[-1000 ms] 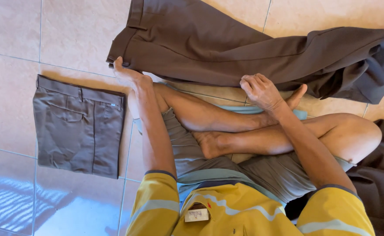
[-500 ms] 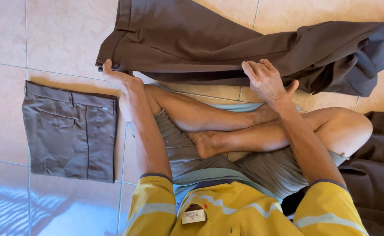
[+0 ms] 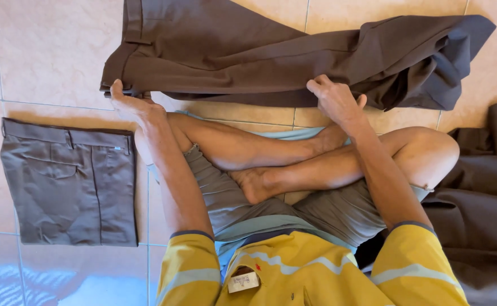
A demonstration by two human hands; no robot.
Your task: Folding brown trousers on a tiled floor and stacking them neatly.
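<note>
You sit cross-legged on the tiled floor point(image 3: 44, 51), and the dark brown trousers point(image 3: 248, 51) lie spread in front of your shins, their long axis running left to right across the view. The waistband is at the left end, turned toward the top of the frame, and the legs stretch to the right, where the cuffs end in a crumpled, partly folded-over bunch. Your left hand point(image 3: 128, 102) is at the waistband corner, fingers curled and pinching the lower edge of the cloth there. Your right hand point(image 3: 334, 99) rests farther along the near edge of the leg, fingers bent and closed on the fabric with the thumb out to the side. Beside your left knee lies a grey pair of trousers point(image 3: 70, 181), folded into a neat rectangle, well apart from the brown pair. More dark cloth point(image 3: 480, 192) is heaped at your right hip. Compared with half a second ago, both hands have shifted slightly: the left has closed in on the waistband corner, and the right, which then hovered open over the edge, now grips the cloth; the trousers lie much where they were.
</note>
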